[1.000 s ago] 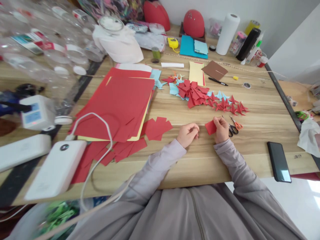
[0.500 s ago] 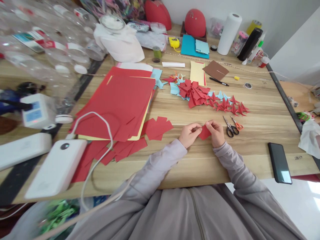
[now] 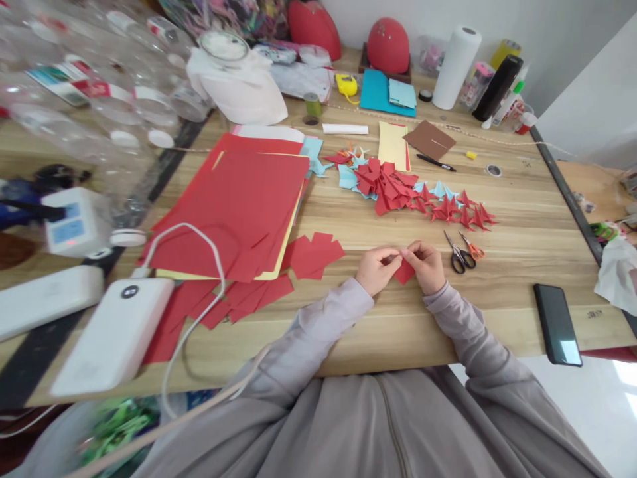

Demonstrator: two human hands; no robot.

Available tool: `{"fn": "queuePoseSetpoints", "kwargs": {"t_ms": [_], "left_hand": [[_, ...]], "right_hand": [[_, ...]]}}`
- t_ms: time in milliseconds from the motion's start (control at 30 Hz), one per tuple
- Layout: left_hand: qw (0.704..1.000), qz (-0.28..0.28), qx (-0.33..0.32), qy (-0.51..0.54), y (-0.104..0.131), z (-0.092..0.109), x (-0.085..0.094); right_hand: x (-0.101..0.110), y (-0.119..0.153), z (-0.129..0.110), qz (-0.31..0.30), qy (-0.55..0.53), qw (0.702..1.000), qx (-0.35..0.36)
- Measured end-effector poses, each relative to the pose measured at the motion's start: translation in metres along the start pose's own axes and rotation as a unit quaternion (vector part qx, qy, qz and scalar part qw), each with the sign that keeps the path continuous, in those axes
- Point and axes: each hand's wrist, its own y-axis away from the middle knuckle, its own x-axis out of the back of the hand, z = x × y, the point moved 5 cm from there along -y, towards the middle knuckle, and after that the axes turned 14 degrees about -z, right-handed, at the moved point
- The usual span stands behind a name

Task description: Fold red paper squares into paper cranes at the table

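Observation:
Between my two hands is a small piece of red paper [image 3: 405,272], partly hidden by the fingers. My left hand [image 3: 377,269] pinches its left side and my right hand [image 3: 426,265] grips its upper right, the fingertips of both nearly meeting. Black-handled scissors [image 3: 460,259] and orange-handled scissors [image 3: 474,248] lie just right of my right hand. Beyond the hands runs a row of folded red paper pieces [image 3: 383,184] and pointed red paper stars or cranes [image 3: 450,209], with light blue ones among them. Cut red paper squares [image 3: 316,255] lie left of my left hand.
Large red sheets [image 3: 249,199] are stacked on the left. A white power bank [image 3: 114,335] with a looping cable sits at the front left, and plastic bottles [image 3: 114,99] crowd the far left. A phone [image 3: 557,325] lies near the right front edge.
The right fingertips have shifted slightly left, closer to the left ones. The red paper has turned a little and hangs lower between the hands.

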Motion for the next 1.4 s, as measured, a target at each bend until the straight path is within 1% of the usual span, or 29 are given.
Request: {"fn": "queuePoseSetpoints", "kwargs": {"t_ms": [200, 400, 600, 800, 900, 1033, 1167, 1233, 1333, 1400], "left_hand": [[1.000, -0.005, 0.003, -0.026, 0.000, 0.000, 0.001], [1.000, -0.015, 0.013, -0.018, 0.000, -0.003, 0.001], [0.999, -0.008, 0.040, 0.034, 0.001, -0.010, 0.003], [0.995, 0.000, 0.065, 0.081, 0.001, -0.014, 0.003], [0.994, 0.014, 0.061, 0.091, 0.001, -0.012, 0.006], [0.995, 0.059, 0.039, 0.077, 0.000, -0.006, 0.016], [0.991, 0.087, 0.040, 0.097, -0.002, -0.007, 0.021], [0.991, 0.079, 0.047, 0.102, -0.002, -0.010, 0.020], [0.993, 0.050, 0.051, 0.098, -0.003, -0.011, 0.016], [0.993, 0.048, 0.047, 0.093, -0.003, -0.011, 0.015]], "right_hand": [[-0.001, 0.000, 0.001, 0.003, -0.007, 1.000, 0.001], [0.011, -0.002, 0.008, 0.058, -0.055, 0.997, -0.005], [0.021, -0.004, 0.012, 0.097, -0.076, 0.992, 0.015], [0.021, -0.002, 0.007, 0.106, -0.067, 0.992, 0.018], [0.018, -0.002, 0.003, 0.069, -0.049, 0.996, 0.005], [0.012, -0.002, -0.003, -0.004, -0.016, 1.000, 0.007], [0.001, 0.000, -0.004, -0.064, -0.010, 0.998, 0.008], [-0.002, 0.000, -0.003, -0.067, -0.005, 0.998, 0.007], [-0.002, 0.000, -0.001, -0.051, -0.004, 0.999, -0.003], [-0.001, 0.000, 0.001, -0.047, -0.011, 0.999, -0.018]]}}
